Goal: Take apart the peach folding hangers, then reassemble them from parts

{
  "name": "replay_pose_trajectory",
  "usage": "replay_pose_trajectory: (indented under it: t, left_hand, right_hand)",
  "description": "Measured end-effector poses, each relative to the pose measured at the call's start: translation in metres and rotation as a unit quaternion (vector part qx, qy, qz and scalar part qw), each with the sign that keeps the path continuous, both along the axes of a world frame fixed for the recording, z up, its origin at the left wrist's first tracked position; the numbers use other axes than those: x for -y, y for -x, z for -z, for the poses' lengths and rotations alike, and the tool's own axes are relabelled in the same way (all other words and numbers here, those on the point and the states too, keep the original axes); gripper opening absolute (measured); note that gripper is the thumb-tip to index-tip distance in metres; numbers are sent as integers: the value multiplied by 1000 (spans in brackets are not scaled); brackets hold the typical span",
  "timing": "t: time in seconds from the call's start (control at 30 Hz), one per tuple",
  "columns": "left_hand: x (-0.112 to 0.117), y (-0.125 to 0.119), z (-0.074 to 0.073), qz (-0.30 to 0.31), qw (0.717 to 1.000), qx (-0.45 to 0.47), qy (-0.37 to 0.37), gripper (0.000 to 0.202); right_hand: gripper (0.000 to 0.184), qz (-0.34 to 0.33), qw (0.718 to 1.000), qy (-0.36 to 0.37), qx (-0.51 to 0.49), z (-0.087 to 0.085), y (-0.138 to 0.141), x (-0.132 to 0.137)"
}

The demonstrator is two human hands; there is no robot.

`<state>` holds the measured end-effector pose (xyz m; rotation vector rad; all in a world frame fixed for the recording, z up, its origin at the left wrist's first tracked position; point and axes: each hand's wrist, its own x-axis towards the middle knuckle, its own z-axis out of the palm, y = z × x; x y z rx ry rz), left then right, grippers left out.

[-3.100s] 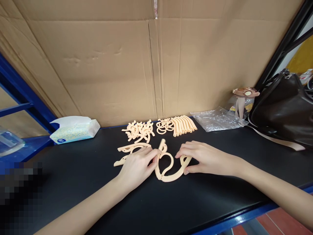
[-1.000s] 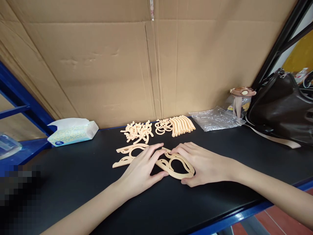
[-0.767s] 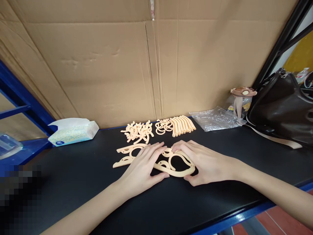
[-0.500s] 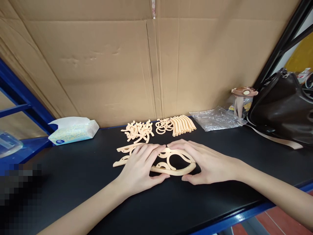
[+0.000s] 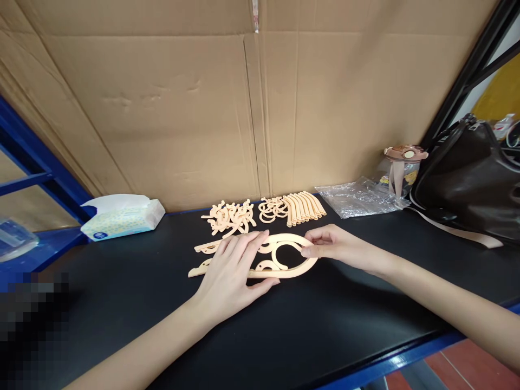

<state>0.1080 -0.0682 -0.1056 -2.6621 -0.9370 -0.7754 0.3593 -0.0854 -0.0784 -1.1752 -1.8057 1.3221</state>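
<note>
A beige plastic folding hanger (image 5: 298, 273) lies on the black tabletop, its long arms pointing left and its rounded end to the right. Across its middle rests my left hand (image 5: 229, 271), gripping both arms with the thumb on the near side and the fingers over the far side. My right hand (image 5: 339, 248) pinches the rounded end between thumb and fingers. Inside that end a curved inner piece (image 5: 276, 253) shows. The part of the hanger beneath my left palm is hidden.
Behind the hanger lie a heap of small curved pieces (image 5: 231, 216), several rings or hooks (image 5: 271, 208) and a row of long beige arms (image 5: 304, 207). A tissue pack (image 5: 122, 219) stands left. To the right are clear plastic wrap (image 5: 357, 197), a bottle (image 5: 402, 168) and a dark bag (image 5: 467, 179).
The rounded end has spread into a smoother, closed curve and lies flatter. My right hand has gone from spanning that end to pinching its tip. My left hand has stayed nearly still.
</note>
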Motion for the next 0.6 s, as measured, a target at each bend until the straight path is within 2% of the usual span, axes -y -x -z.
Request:
replay_pose_trajectory:
  t: [0.2, 0.37, 0.6]
  left_hand:
    - [-1, 0, 1, -4, 1000, -5, 21, 69]
    - [-2, 0, 0, 15, 1000, -9, 20, 68]
    - [0, -2, 0, 42, 998, -35, -20, 72]
  right_hand:
    - [34, -3, 1000, 24, -18, 6, -2, -2]
    - [36, 1, 1000, 24, -15, 7, -1, -2]
    - [37, 9, 999, 31, -21, 9, 2, -4]
